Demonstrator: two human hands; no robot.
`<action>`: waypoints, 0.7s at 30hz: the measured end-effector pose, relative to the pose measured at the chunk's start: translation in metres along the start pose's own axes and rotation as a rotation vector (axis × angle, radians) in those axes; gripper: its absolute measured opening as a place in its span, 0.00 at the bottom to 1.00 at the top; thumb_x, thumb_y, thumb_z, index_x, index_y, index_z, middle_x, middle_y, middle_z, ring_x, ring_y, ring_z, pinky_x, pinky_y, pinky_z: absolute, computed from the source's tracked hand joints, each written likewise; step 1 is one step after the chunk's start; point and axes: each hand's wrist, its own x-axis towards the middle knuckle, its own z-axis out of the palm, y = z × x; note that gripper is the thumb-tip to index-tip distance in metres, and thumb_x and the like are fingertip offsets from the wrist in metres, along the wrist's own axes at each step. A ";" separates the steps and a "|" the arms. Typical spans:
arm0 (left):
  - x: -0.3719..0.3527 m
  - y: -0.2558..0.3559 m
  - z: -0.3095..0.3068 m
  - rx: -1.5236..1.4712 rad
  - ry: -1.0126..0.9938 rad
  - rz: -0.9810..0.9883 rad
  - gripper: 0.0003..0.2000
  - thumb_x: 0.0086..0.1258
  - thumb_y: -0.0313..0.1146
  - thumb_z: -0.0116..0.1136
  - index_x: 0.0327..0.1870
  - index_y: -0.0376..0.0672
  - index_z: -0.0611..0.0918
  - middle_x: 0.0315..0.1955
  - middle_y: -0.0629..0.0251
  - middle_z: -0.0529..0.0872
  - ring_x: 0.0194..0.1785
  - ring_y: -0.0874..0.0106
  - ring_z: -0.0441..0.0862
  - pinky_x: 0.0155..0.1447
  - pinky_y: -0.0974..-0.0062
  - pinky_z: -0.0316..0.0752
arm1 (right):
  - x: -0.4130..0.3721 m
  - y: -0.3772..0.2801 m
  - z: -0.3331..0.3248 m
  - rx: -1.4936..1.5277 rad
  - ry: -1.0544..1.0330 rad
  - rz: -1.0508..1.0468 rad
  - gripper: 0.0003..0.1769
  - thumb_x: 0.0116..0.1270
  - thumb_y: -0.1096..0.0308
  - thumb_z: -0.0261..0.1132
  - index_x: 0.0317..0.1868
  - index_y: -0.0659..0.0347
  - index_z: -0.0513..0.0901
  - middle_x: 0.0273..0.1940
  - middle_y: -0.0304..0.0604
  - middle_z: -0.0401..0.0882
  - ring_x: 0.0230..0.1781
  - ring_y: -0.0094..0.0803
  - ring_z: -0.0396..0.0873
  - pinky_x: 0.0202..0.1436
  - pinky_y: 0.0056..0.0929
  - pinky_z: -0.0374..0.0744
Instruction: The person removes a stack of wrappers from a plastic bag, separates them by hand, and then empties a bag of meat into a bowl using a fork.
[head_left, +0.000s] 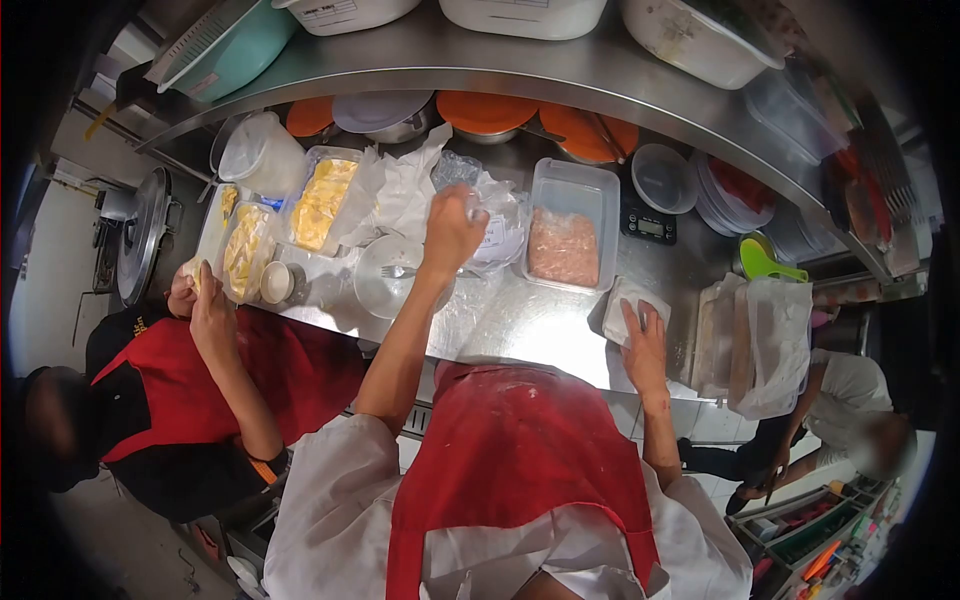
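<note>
White packet [630,292] is on the counter [575,345], right of the mince tub [575,178], near the front edge. Could be a folded cloth or a wrapped stack, can't tell. Right hand [645,345]: open grip, fingers spread over the packet's top and near side. Underside hidden, so can't confirm any pinch. Left hand [455,225]: fingers curled at the labelled plastic bag [497,232]. Can't tell if it's pinching film or just touching.

Handling, my read:
- Right: keep fingers flat, load spread. Packet looks soft; a hard fingertip press would probably dent or crease it. If it needs moving, support from below, don't drag.
- Left: take loose film only, pull slow and low. Loose plastic lies around there and could snag the fork [398,271] in the clear bowl [380,290] just beside. Keep the forearm off the bowl rim; a knock could tip it.
- Mince tub sits between the hands. Don't sweep sleeves or film across it.
- Scale [650,226] is just behind the packet, so leave it room.
- Co-worker's hands [205,292] are well off to the left; no clash.
</note>
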 end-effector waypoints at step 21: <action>-0.242 -0.007 -0.070 -0.775 0.225 -1.087 0.12 0.65 0.25 0.42 0.40 0.37 0.81 0.30 0.71 0.78 0.32 0.81 0.73 0.34 0.81 0.67 | 0.017 0.023 -0.020 0.219 -0.058 -0.047 0.32 0.54 0.85 0.60 0.62 0.58 0.76 0.62 0.55 0.74 0.63 0.53 0.71 0.66 0.40 0.71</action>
